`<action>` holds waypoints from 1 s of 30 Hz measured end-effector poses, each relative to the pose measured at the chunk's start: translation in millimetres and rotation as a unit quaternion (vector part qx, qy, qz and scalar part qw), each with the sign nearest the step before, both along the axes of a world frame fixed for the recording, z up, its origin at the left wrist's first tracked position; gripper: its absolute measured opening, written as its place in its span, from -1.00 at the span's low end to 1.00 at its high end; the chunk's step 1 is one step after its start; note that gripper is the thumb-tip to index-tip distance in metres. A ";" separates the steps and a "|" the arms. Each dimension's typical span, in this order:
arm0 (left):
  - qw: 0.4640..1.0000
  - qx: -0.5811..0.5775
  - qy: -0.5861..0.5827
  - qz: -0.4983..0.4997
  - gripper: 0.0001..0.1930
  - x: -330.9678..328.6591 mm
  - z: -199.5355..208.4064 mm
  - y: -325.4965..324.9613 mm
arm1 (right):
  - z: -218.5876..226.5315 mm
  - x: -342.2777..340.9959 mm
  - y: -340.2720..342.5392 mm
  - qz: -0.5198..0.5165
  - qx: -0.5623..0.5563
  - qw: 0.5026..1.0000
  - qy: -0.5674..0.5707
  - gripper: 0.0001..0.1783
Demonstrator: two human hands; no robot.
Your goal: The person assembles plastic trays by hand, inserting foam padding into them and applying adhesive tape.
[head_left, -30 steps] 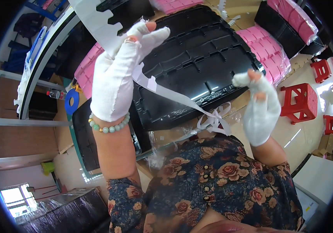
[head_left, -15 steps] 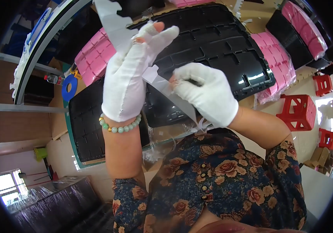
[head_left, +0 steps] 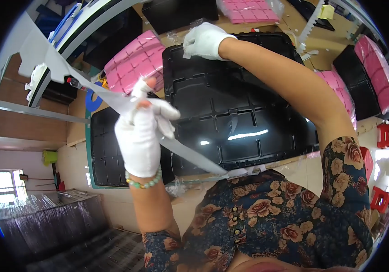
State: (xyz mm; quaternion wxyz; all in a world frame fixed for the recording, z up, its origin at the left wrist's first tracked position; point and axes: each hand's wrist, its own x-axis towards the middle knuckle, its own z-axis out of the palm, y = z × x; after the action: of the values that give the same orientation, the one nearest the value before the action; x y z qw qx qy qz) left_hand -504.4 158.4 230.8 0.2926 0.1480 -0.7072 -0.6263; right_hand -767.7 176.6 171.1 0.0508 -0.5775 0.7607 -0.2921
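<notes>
My left hand (head_left: 142, 131), in a white glove with bare fingertips, grips a long translucent white strip (head_left: 190, 156). One end of the strip runs past the hand toward my waist; the other, with notched edges, fans out to the upper left. My right hand (head_left: 206, 41), also gloved, is closed at the far left corner of a large black moulded plastic tray (head_left: 230, 95). A small white piece (head_left: 187, 56) shows under its fingers, against the tray's corner. The fingertips themselves are mostly hidden.
Pink moulded sheets in clear film (head_left: 133, 63) lie left of the tray, with another pink stack (head_left: 249, 10) behind. A blue tape roll (head_left: 94, 97) sits at the left edge. Metal frame bars (head_left: 45, 113) border the left side; a red stool (head_left: 379, 199) stands right.
My right hand has moved away from the strip to the far left corner of the tray. My left hand has come lower and nearer, still holding the strip.
</notes>
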 end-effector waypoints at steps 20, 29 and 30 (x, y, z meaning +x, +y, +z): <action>0.968 -0.085 -0.048 0.232 -0.63 5.9 -42.9 17.5 | 2.2 67.7 20.1 0.018 -0.177 0.962 -0.206 -0.77; 0.948 -0.210 -0.085 0.223 -0.77 3.1 -49.5 11.7 | 26.2 143.0 73.1 0.087 -0.334 0.908 -0.235 -0.76; 0.945 -0.220 -0.086 0.227 -0.77 -0.2 -49.9 15.2 | 23.5 143.6 75.3 0.089 -0.335 0.903 -0.253 -0.79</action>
State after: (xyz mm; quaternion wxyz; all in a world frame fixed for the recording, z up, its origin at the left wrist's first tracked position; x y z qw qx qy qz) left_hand -504.6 173.6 180.9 0.3906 0.2894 -0.7976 -0.3571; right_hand -624.1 251.9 194.6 0.0702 -0.5324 0.5250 -0.6603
